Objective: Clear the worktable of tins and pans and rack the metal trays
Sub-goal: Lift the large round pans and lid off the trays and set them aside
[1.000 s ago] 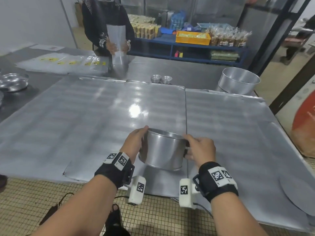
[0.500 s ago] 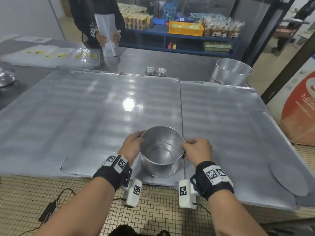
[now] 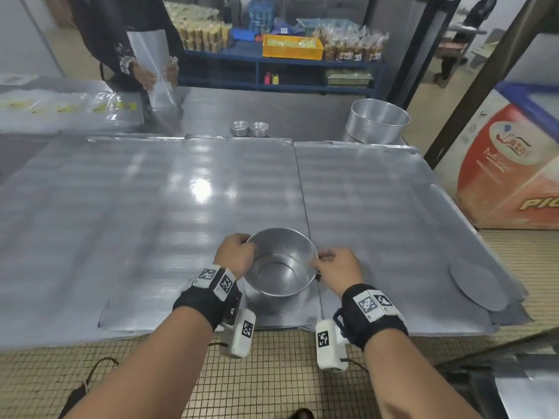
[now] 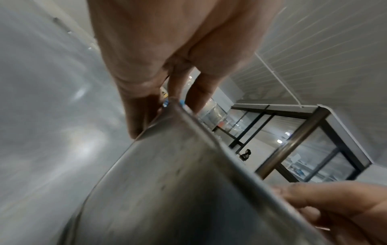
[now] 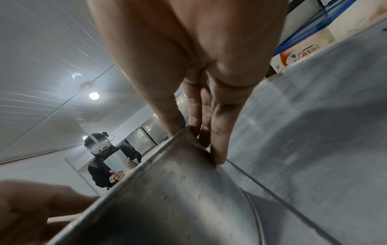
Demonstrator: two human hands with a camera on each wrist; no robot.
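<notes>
**Item: round metal tin** (image 3: pixel 279 269). Deep, straight-walled and empty. It is held upright at the near edge of the worktable, over the seam where two metal trays meet: the left tray (image 3: pixel 145 207) and the right tray (image 3: pixel 378 207). Whether its base rests on the trays or hangs just above them cannot be told from the head view.

**Hold.** The rim is gripped on opposite sides. The left hand (image 3: pixel 236 254) is closed on it, thumb inside and fingers (image 4: pixel 138 122) down the outer wall. The right hand (image 3: pixel 337 266) pinches the far side in the same manner, with fingers (image 5: pixel 217 145) laid along the outside. A two-sided grip of this kind is judged to keep the open mouth level while the tin is carried off.

**Other stock awaiting clearance.**
- A larger tin (image 3: pixel 378 120) stands at the far right corner, beyond the trays.
- Two small stacks of little pans (image 3: pixel 249 129) sit at the far edge.
- A flat round disc (image 3: pixel 476 285) lies near the right corner, over the table edge.

**Not legible.**
- No rack is in view, so the trays' destination is unknown.
- Tray edges at the left are cut off by the frame.
- Both wrist views are filled by tin wall and palm — little else is resolved.
- A second person (image 3: pixel 127 40) across the table handles clear plastic bags; what is being done with them is not clear.
</notes>
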